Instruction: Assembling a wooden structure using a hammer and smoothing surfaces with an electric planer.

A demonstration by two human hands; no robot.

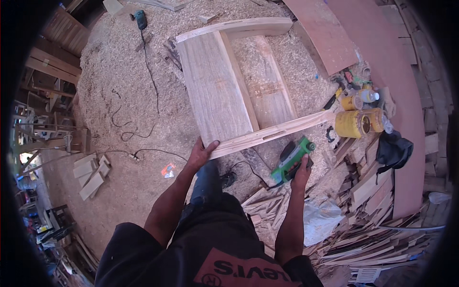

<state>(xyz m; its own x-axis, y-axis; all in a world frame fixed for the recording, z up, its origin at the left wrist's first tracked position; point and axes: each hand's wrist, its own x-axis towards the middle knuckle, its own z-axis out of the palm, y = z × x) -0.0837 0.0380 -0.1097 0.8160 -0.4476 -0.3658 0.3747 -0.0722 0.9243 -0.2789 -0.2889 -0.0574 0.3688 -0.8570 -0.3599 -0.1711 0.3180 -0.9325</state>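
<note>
The left hand [201, 154] is gripping the near corner of the wooden frame [229, 81], fingers wrapped over the end of its lower rail, while the frame is lying tilted on the sawdust-covered floor [119, 71]. The right hand [302, 173] is closing around the green power tool [291, 160], just right of the frame's near rail; it looks like an electric planer, though the view is too small to be sure. Its black cable [248, 170] is trailing under the frame's near edge, close to the feet, so it could snag or trip. With only one hand steadying the frame, it could slide on the loose shavings. Yellow tins [353, 123] are standing just beyond the rail's right end and could get knocked.
</note>
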